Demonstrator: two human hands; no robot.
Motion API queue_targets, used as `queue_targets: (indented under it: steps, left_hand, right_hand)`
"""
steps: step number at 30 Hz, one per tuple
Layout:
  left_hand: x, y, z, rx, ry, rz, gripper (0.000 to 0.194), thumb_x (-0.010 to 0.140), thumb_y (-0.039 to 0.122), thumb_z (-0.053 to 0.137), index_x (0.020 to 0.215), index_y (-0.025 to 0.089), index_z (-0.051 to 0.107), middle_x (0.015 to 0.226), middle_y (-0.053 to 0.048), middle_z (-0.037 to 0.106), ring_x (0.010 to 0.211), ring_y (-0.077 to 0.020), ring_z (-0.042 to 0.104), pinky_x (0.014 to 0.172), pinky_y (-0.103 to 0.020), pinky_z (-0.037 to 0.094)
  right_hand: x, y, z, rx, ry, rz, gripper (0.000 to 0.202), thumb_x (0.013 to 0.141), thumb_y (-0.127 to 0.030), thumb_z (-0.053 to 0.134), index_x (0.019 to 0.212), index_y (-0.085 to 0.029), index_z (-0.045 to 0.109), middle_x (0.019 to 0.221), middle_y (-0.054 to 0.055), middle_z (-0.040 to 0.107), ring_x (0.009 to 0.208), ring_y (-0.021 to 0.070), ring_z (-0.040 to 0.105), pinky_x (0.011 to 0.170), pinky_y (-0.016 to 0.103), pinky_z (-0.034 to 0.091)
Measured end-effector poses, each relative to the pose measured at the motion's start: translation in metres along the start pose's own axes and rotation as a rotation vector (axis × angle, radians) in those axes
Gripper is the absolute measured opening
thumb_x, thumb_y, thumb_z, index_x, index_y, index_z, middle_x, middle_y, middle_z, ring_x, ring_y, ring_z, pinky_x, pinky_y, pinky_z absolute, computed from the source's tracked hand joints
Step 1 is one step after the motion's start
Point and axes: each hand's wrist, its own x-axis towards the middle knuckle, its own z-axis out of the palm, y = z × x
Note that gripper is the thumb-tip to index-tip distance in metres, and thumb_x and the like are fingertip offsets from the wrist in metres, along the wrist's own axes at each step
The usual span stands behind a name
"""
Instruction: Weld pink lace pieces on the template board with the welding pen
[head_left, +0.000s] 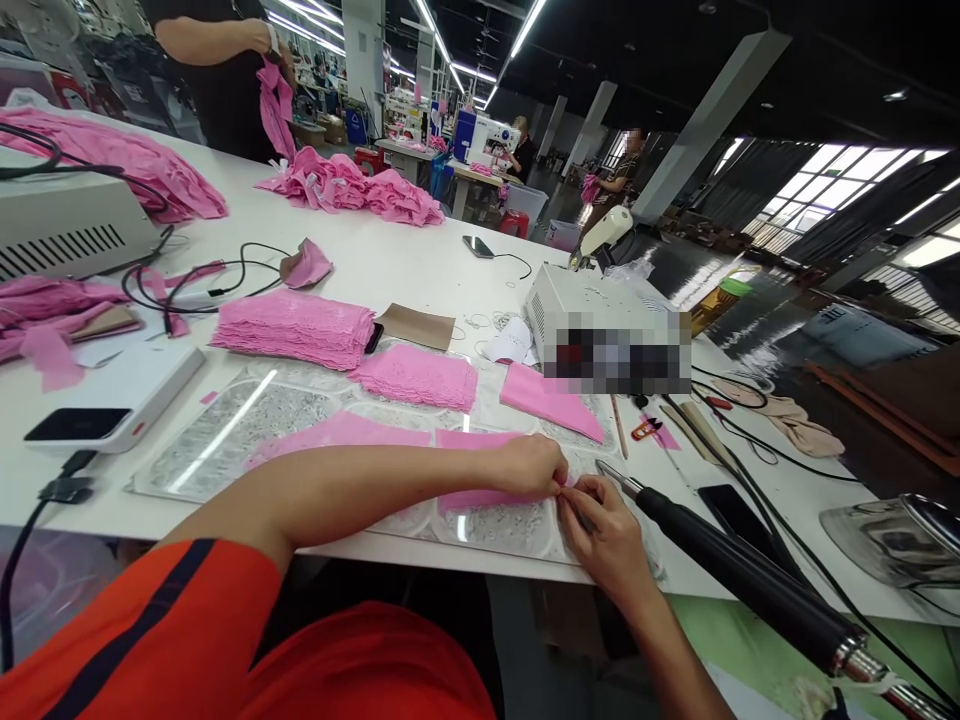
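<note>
My left hand (531,466) reaches across to the right edge of a pink fabric piece (472,495), its fingers pinched together. Touching it there, my right hand (600,515) has thumb and finger closed at the same corner. What lies between the fingertips is too small to make out. The piece rests on a clear patterned plate (225,440). Another pink piece (360,430) lies left of it. Behind are a small pink stack (420,377), a taller pink stack (292,328) and a folded pink piece (551,400).
A black-handled metal-tipped tool (735,560) slants just right of my right hand. Cables, a dark phone (742,520) and a glass vessel (885,545) lie farther right. A grey box (607,310) stands behind. A white device (120,400) is at left; a person stands across the table.
</note>
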Motion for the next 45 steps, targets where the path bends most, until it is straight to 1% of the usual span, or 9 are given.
queue_targets:
  steps: [7,12,15,18,22,26,34,38,45]
  left_hand:
    - [0.000,0.000,-0.001,-0.140,0.080,-0.063,0.016,0.072,0.006,0.059,0.073,0.015,0.073,0.077,-0.005,0.072,0.080,-0.0200,0.065,0.073,-0.027,0.050]
    - [-0.016,-0.008,-0.028,-0.357,0.217,-0.168,0.014,0.070,0.004,0.056,0.070,0.014,0.066,0.073,-0.003,0.069,0.071,-0.0144,0.064,0.065,-0.022,0.050]
    - [-0.048,-0.028,-0.051,-0.508,0.329,-0.303,0.012,0.073,0.005,0.053,0.076,0.013,0.062,0.067,-0.001,0.066,0.060,-0.0107,0.063,0.057,-0.020,0.050]
    - [-0.098,-0.049,-0.067,-0.624,0.455,-0.431,0.009,0.074,0.006,0.052,0.076,0.013,0.057,0.064,0.000,0.064,0.054,-0.0088,0.061,0.052,-0.018,0.049]
    - [-0.167,-0.065,-0.069,-0.710,0.607,-0.541,0.002,0.072,0.012,0.055,0.072,0.014,0.055,0.063,-0.001,0.065,0.052,-0.0088,0.060,0.050,-0.018,0.049]
    - [-0.209,-0.071,-0.058,-0.757,0.686,-0.557,0.007,0.070,0.021,0.058,0.073,0.015,0.055,0.065,-0.001,0.066,0.052,-0.0085,0.060,0.050,-0.018,0.049]
    - [-0.239,-0.073,-0.052,-0.800,0.733,-0.510,0.019,0.069,0.032,0.061,0.077,0.015,0.057,0.064,0.000,0.066,0.057,-0.0119,0.063,0.055,-0.022,0.051]
    - [-0.256,-0.078,-0.051,-0.780,0.753,-0.528,0.019,0.070,0.033,0.060,0.076,0.015,0.057,0.063,-0.001,0.066,0.056,-0.0123,0.063,0.054,-0.022,0.050]
    - [-0.272,-0.086,-0.050,-0.640,0.744,-0.509,0.020,0.073,0.035,0.057,0.077,0.016,0.060,0.064,0.000,0.064,0.057,-0.0121,0.059,0.055,-0.022,0.047]
  right_hand:
    - [-0.001,0.002,0.000,-0.020,-0.008,-0.030,0.013,0.087,-0.018,0.056,0.093,-0.018,0.067,0.084,0.005,0.056,0.071,0.0118,0.057,0.062,0.025,0.051]
    - [-0.001,0.001,0.000,-0.045,0.018,-0.034,0.011,0.088,-0.020,0.056,0.092,-0.019,0.066,0.085,0.004,0.056,0.071,0.0115,0.058,0.061,0.024,0.051]
    - [-0.002,0.002,0.001,-0.062,0.039,-0.080,0.011,0.088,-0.023,0.057,0.092,-0.019,0.066,0.086,0.004,0.057,0.072,0.0119,0.059,0.061,0.024,0.050]
    - [-0.004,0.006,0.002,-0.094,0.050,-0.118,0.012,0.088,-0.025,0.058,0.092,-0.018,0.066,0.087,0.004,0.058,0.072,0.0119,0.059,0.062,0.024,0.049]
    - [-0.001,0.005,-0.001,-0.107,0.070,-0.154,0.013,0.088,-0.028,0.058,0.091,-0.018,0.066,0.088,0.004,0.060,0.071,0.0115,0.060,0.061,0.023,0.048]
    - [0.021,-0.023,-0.002,-0.007,0.071,-0.152,0.011,0.086,-0.022,0.060,0.094,-0.020,0.066,0.089,0.004,0.060,0.074,0.0117,0.061,0.065,0.023,0.050]
    - [0.070,-0.105,0.030,0.228,-0.149,-0.198,0.011,0.085,-0.019,0.056,0.091,-0.020,0.066,0.085,0.005,0.061,0.075,0.0133,0.062,0.063,0.024,0.054]
    - [0.070,-0.120,0.040,0.227,-0.189,-0.246,0.011,0.083,-0.018,0.058,0.093,-0.019,0.064,0.086,0.005,0.061,0.075,0.0132,0.061,0.062,0.023,0.053]
    - [0.068,-0.126,0.052,0.216,-0.228,-0.296,0.012,0.084,-0.010,0.054,0.085,-0.019,0.063,0.081,0.004,0.060,0.071,0.0109,0.059,0.061,0.021,0.051]
